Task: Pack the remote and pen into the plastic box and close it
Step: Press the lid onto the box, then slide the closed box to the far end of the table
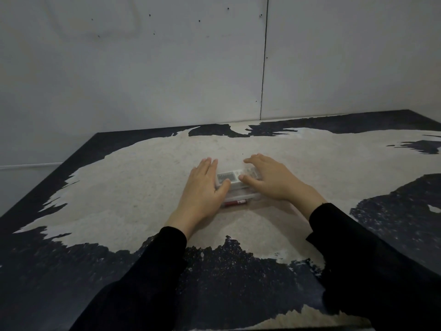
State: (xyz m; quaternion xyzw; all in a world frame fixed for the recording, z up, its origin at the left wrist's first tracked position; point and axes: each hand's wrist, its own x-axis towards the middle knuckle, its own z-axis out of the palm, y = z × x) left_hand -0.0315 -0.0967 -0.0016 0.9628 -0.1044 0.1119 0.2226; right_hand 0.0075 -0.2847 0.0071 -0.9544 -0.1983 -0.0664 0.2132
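Two flat-palmed hands, left (202,187) and right (274,180), grip released, atop clear rectangular plastic box (235,185); red pen (235,203) beneath.

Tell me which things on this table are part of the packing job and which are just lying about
Part of the job: plastic box, remote, pen, left hand, right hand.
Lying about: nothing else; only the worn table and wall.

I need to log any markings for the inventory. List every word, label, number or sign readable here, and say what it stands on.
None can be read.
White remote in the clear plastic box: grey display area, marks blurred.
Red pen: small pale patch, too small to read.
Grey wall panels: only dark holes.
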